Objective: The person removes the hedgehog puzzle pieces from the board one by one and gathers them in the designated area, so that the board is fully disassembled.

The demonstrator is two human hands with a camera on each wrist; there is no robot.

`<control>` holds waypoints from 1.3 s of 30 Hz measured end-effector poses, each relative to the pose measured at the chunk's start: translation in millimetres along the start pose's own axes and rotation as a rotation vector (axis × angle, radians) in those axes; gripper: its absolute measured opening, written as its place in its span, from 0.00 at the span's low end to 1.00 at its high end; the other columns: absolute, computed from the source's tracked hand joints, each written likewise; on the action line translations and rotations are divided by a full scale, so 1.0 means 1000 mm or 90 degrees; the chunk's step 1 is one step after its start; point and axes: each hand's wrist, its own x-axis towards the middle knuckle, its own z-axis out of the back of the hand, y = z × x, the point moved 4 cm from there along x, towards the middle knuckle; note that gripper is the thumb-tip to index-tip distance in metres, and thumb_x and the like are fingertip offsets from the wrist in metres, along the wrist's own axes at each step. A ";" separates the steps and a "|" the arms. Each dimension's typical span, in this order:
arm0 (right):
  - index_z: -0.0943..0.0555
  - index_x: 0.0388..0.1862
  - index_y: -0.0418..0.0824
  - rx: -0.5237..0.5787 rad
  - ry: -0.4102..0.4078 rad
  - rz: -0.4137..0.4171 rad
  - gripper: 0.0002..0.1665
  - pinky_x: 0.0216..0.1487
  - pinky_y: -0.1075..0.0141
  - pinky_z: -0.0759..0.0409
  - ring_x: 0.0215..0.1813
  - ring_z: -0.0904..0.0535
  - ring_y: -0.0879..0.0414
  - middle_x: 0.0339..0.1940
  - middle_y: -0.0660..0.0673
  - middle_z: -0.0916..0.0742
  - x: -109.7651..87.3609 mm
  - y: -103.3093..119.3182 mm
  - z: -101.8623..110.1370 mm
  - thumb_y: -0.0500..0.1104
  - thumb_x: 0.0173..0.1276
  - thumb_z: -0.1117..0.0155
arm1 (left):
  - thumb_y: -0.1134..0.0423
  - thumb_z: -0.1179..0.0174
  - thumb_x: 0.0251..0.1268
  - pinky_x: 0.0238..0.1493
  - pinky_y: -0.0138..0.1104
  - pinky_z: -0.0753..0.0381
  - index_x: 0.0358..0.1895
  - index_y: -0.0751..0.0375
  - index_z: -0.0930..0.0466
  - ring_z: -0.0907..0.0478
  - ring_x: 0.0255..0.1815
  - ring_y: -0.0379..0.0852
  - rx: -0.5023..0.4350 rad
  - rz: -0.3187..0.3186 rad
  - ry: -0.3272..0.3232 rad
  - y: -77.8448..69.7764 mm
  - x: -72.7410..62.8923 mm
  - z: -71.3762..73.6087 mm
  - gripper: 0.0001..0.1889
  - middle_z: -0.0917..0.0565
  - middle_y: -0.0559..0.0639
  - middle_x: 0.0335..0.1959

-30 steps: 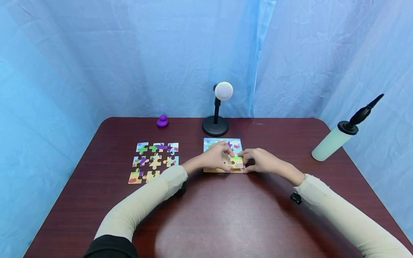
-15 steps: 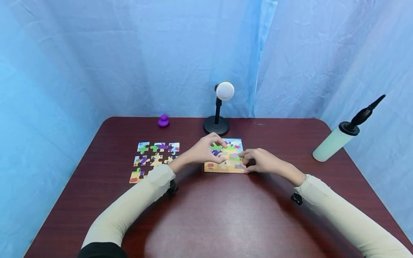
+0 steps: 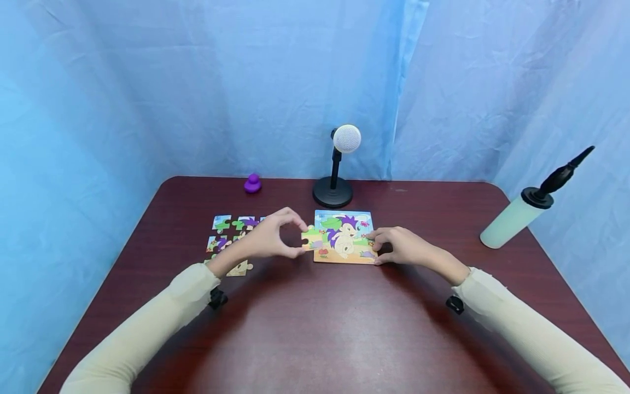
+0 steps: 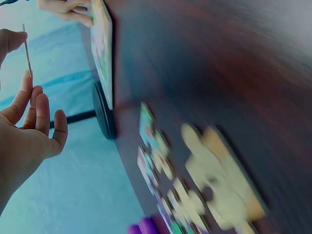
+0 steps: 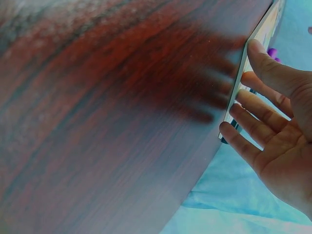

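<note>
My left hand (image 3: 268, 236) pinches a jigsaw piece (image 3: 313, 239), yellow and green with a purple patch, between thumb and fingers. It is held at the left edge of a puzzle board (image 3: 322, 218) with a purple-spined hedgehog picture. In the left wrist view the piece (image 4: 27, 52) appears edge-on, clear of the table. My right hand (image 3: 400, 246) touches the board's right side, thumb at the near corner; the right wrist view shows its fingers (image 5: 253, 124) spread along the edge. Several loose jigsaw pieces (image 3: 222, 222) lie at the left, partly hidden by my left hand and forearm.
Behind the board stands a microphone (image 3: 346, 139) on a round black base (image 3: 332, 192). A small purple object (image 3: 253, 184) sits at the table's back left. On the right is a pale green hand pump (image 3: 509, 220). Blue cloth (image 3: 275, 82) hangs behind the table.
My left hand has drawn the jigsaw piece leftward from over the board, uncovering the hedgehog picture. My right hand has stayed at the board's right edge.
</note>
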 end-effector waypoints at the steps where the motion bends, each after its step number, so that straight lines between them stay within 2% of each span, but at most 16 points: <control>1: 0.13 0.33 0.46 0.002 0.000 -0.001 0.09 0.59 0.47 0.20 0.61 0.18 0.44 0.61 0.39 0.14 0.000 0.000 0.000 0.45 0.59 0.20 | 0.60 0.22 0.50 0.61 0.54 0.22 0.48 0.54 0.16 0.24 0.58 0.55 0.005 0.002 -0.001 0.002 -0.005 0.003 0.21 0.21 0.49 0.52; 5: 0.14 0.32 0.46 0.001 -0.004 0.001 0.09 0.57 0.48 0.20 0.61 0.18 0.44 0.61 0.39 0.14 -0.001 -0.001 0.001 0.45 0.59 0.20 | 0.61 0.23 0.50 0.53 0.56 0.21 0.48 0.55 0.17 0.23 0.53 0.60 0.011 -0.003 -0.006 0.008 -0.024 0.013 0.20 0.20 0.52 0.51; 9: 0.14 0.32 0.47 -0.002 -0.010 0.006 0.09 0.56 0.49 0.20 0.60 0.17 0.43 0.60 0.39 0.13 -0.001 -0.001 0.002 0.44 0.58 0.20 | 0.62 0.23 0.50 0.51 0.54 0.21 0.47 0.55 0.17 0.23 0.48 0.61 0.016 0.004 -0.007 0.014 -0.039 0.022 0.20 0.21 0.52 0.49; 15: 0.13 0.33 0.46 0.004 -0.006 -0.001 0.08 0.58 0.47 0.20 0.61 0.18 0.43 0.61 0.39 0.14 0.000 -0.002 0.001 0.44 0.58 0.20 | 0.64 0.24 0.50 0.42 0.48 0.21 0.46 0.55 0.17 0.24 0.42 0.58 0.056 0.002 -0.021 0.022 -0.054 0.034 0.19 0.20 0.52 0.47; 18: 0.13 0.34 0.46 0.004 -0.006 0.000 0.08 0.58 0.47 0.20 0.61 0.18 0.43 0.61 0.39 0.14 0.000 0.000 0.002 0.44 0.59 0.20 | 0.64 0.23 0.48 0.44 0.48 0.20 0.46 0.56 0.17 0.23 0.44 0.57 0.076 -0.005 -0.028 0.025 -0.060 0.038 0.19 0.20 0.52 0.46; 21: 0.13 0.33 0.46 0.007 -0.006 -0.002 0.08 0.58 0.48 0.20 0.60 0.18 0.44 0.61 0.39 0.14 0.000 0.000 0.003 0.44 0.58 0.20 | 0.64 0.22 0.47 0.48 0.49 0.20 0.45 0.57 0.17 0.22 0.48 0.55 0.094 0.000 -0.021 0.030 -0.064 0.038 0.19 0.20 0.51 0.46; 25: 0.13 0.34 0.46 0.003 -0.004 -0.006 0.08 0.58 0.48 0.20 0.61 0.18 0.44 0.61 0.39 0.14 0.000 -0.001 0.003 0.44 0.58 0.20 | 0.65 0.22 0.46 0.44 0.42 0.20 0.43 0.56 0.17 0.23 0.46 0.53 0.111 0.013 0.009 0.038 -0.068 0.033 0.19 0.21 0.51 0.45; 28: 0.12 0.34 0.46 -0.001 -0.003 -0.006 0.08 0.59 0.47 0.20 0.61 0.18 0.43 0.61 0.39 0.14 0.000 -0.001 0.003 0.44 0.59 0.20 | 0.65 0.23 0.45 0.44 0.43 0.21 0.42 0.57 0.17 0.25 0.46 0.53 0.126 0.004 0.025 0.042 -0.069 0.028 0.18 0.22 0.51 0.44; 30: 0.13 0.34 0.46 -0.004 -0.004 -0.003 0.08 0.59 0.47 0.20 0.61 0.18 0.43 0.61 0.39 0.14 0.000 -0.002 0.002 0.44 0.59 0.20 | 0.65 0.22 0.44 0.51 0.47 0.20 0.41 0.59 0.17 0.24 0.51 0.54 0.140 -0.007 0.030 0.043 -0.069 0.025 0.19 0.21 0.50 0.44; 34: 0.13 0.33 0.46 -0.011 -0.007 0.010 0.08 0.57 0.48 0.19 0.61 0.17 0.43 0.60 0.39 0.13 0.000 -0.002 0.001 0.44 0.59 0.21 | 0.64 0.22 0.43 0.56 0.47 0.22 0.41 0.58 0.17 0.24 0.54 0.52 0.176 -0.012 0.039 0.048 -0.069 0.020 0.19 0.20 0.48 0.43; 39: 0.14 0.33 0.47 -0.009 -0.004 0.004 0.08 0.58 0.48 0.20 0.61 0.17 0.43 0.61 0.39 0.13 0.000 -0.003 -0.002 0.45 0.59 0.20 | 0.63 0.23 0.43 0.51 0.42 0.24 0.41 0.57 0.16 0.25 0.49 0.46 0.207 -0.015 0.044 0.051 -0.069 0.017 0.18 0.20 0.47 0.43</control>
